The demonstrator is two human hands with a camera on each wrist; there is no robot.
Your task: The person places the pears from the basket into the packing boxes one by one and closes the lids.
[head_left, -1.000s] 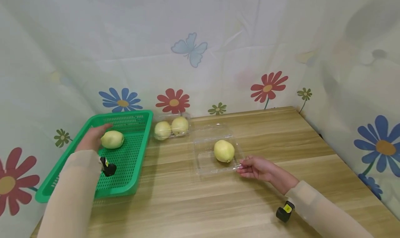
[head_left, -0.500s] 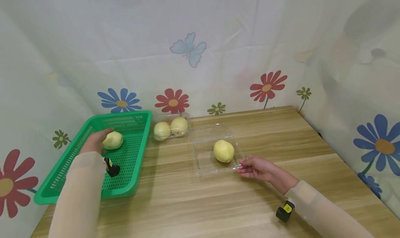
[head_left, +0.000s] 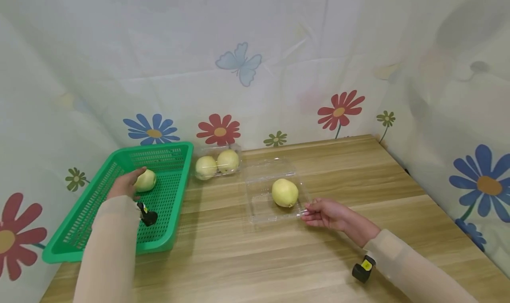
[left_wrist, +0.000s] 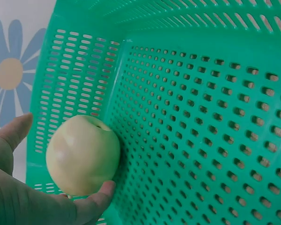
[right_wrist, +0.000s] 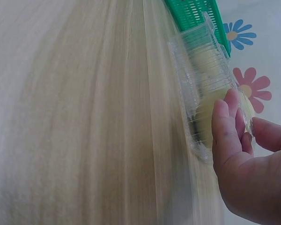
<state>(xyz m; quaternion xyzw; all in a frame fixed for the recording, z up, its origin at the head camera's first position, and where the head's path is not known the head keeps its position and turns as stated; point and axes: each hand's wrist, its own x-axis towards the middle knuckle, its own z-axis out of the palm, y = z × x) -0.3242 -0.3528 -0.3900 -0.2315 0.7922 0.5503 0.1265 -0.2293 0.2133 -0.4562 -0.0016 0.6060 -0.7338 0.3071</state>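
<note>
A pale yellow pear (head_left: 145,180) lies in the green plastic basket (head_left: 181,197) on the left. My left hand (head_left: 125,184) is beside it; in the left wrist view fingertips touch the pear's (left_wrist: 83,154) near side while the thumb stands apart from it. My right hand (head_left: 324,213) pinches the front right corner of an opened clear plastic clamshell box (head_left: 260,205) between thumb and fingers. Inside that box sits one yellow pear (head_left: 284,193). In the right wrist view the box's ribbed wall (right_wrist: 201,42) partly covers what is behind it.
A second clear clamshell box (head_left: 239,150), holding two pears (head_left: 206,166), stands at the back against the basket's right side. The wooden table (head_left: 223,258) extends to a flower-print cloth wall (head_left: 318,73) behind and at both sides.
My left hand has moved a little right and closer round the pear, which has shifted slightly right. My right hand and the box it holds have stayed still.
</note>
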